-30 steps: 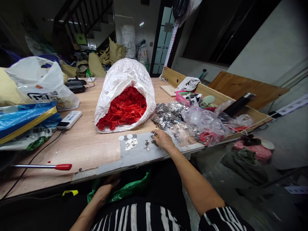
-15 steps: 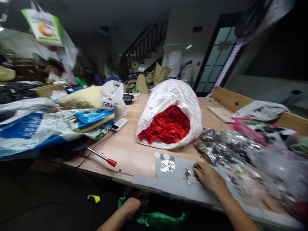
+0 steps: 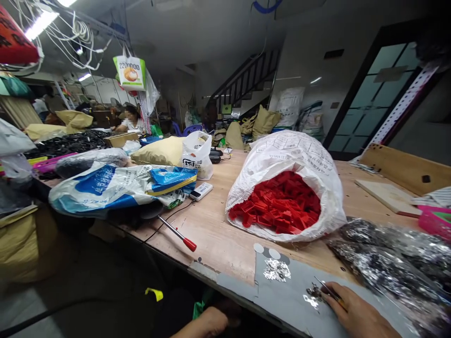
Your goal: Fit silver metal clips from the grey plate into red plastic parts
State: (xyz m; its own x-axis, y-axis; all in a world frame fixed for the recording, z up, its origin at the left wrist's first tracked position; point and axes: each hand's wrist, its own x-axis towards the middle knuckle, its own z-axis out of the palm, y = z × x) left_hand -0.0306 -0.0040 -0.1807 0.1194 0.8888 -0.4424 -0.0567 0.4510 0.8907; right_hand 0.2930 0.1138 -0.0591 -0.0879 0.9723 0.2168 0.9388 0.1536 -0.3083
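Note:
My right hand [image 3: 355, 315] rests on a grey sheet [image 3: 285, 293] at the table's front edge, fingers curled over a thin pointed tool [image 3: 326, 289] beside small shiny metal bits [image 3: 313, 295]. A second little heap of metal bits [image 3: 276, 270] lies further left on the sheet. My left hand [image 3: 207, 325] is low under the table edge near green plastic [image 3: 198, 309]; its fingers do not show. A white sack [image 3: 292, 155] lying on its side spills red plastic pieces [image 3: 278, 204] just behind the sheet.
Clear bags of silvery parts [image 3: 384, 256] lie at the right. A red-handled rod [image 3: 176, 231], a white remote [image 3: 201, 190] and blue-white sacks [image 3: 116, 188] sit left. A person [image 3: 128, 119] sits far back left. A wooden board [image 3: 391, 197] lies far right.
The view has swung up and to the left, showing more of the room. My right hand stays on the grey sheet by the metal bits; my left hand stays under the table edge.

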